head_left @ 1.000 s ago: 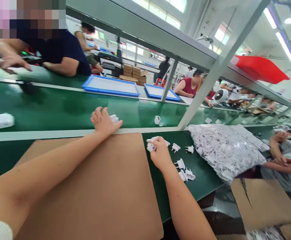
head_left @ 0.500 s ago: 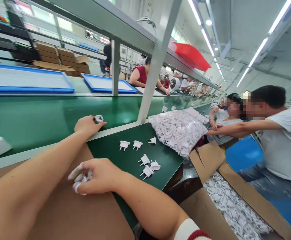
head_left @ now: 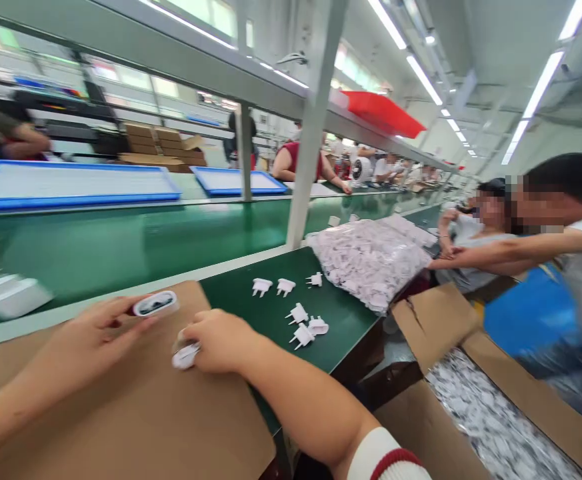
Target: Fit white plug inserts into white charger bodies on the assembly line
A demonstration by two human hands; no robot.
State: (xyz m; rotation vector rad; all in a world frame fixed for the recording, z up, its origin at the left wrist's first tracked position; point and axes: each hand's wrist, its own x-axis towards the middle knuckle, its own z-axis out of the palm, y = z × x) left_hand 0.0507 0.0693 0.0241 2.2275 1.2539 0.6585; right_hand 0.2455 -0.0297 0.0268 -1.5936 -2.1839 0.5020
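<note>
Head view: you've just brought the white housing (head_left: 157,305) back off the green belt (head_left: 215,230), so both parts are close together now.
Your left hand (head_left: 95,340) is pinching it near the far right corner of the cardboard (head_left: 161,427); your right hand (head_left: 223,341) is gripping a mostly hidden white piece (head_left: 185,357) by the right edge.

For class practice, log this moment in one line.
left hand: holds white casing | right hand: holds white piece | plugs: on green table
</note>
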